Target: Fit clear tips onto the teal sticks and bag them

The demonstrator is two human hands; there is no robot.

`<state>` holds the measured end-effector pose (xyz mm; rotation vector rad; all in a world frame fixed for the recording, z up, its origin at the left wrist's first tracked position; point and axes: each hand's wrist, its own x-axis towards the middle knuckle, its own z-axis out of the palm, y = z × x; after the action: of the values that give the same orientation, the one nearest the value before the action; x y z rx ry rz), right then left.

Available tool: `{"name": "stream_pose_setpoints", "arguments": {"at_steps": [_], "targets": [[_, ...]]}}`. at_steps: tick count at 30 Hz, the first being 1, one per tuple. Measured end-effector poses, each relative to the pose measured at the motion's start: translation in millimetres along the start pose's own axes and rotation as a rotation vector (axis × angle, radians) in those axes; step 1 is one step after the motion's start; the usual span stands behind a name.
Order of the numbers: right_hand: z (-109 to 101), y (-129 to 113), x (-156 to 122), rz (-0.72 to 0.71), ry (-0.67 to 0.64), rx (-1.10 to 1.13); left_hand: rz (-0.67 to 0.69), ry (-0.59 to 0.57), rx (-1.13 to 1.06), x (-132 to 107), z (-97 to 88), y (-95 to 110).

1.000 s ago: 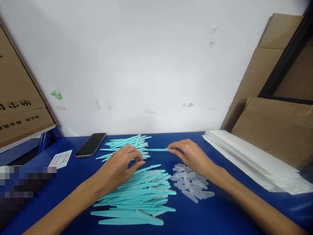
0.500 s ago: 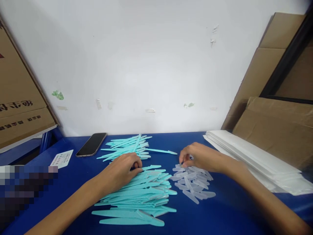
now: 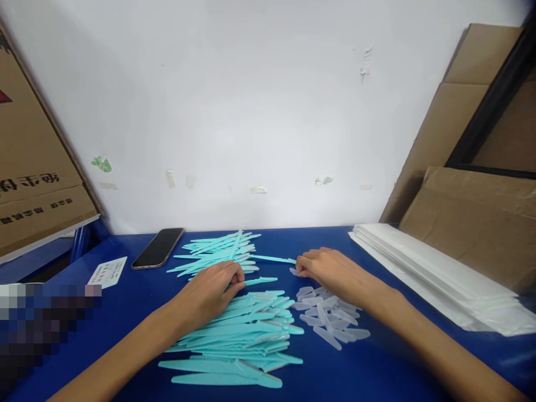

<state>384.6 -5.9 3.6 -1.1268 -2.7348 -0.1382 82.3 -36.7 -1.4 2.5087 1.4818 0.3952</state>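
Between the thumb and fingers of my left hand [image 3: 221, 287] is one turquoise eyebrow razor [image 3: 262, 281], its blade end pointing right. Below it spreads a pile of turquoise eyebrow razors [image 3: 247, 326], partly under my left wrist. My right hand [image 3: 314, 263] pinches a translucent blade cap [image 3: 294, 272], which sticks out to the left of the fingertips. A loose heap of translucent caps [image 3: 329, 318] lies just below the right hand. Farther back is a second bunch of turquoise razors [image 3: 218, 251], and a single razor [image 3: 272, 258] reaches from it toward my right fingers.
A phone [image 3: 158, 248] and a printed card [image 3: 108, 272] lie at the left on the blue table [image 3: 335, 379]. White folded sheets [image 3: 431, 279] are stacked at the right. Cardboard [image 3: 473, 223] leans on the right, a carton [image 3: 37, 151] stands left, and a wall [image 3: 268, 111] closes the back.
My left hand has raised one razor slightly off the near pile. My right hand has moved left, away from the cap heap, with a cap in its fingers.
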Motion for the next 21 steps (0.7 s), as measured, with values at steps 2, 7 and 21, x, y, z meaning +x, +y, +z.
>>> {"name": "stream_pose_setpoints", "arguments": {"at_steps": [2, 7, 21], "targets": [[-2.3, -2.9, -0.7, 0.033, 0.004, 0.061, 0.017, 0.026, 0.032, 0.6, 1.4, -0.4], [-10.8, -13.5, -0.2, 0.038, 0.008, 0.211, 0.087, 0.117, 0.103, 1.2, 6.5, -6.5], [-9.4, -14.3, 2.4, 0.002, 0.074, 0.198, 0.152, 0.201, 0.161, 1.0, 4.5, -3.1]]}}
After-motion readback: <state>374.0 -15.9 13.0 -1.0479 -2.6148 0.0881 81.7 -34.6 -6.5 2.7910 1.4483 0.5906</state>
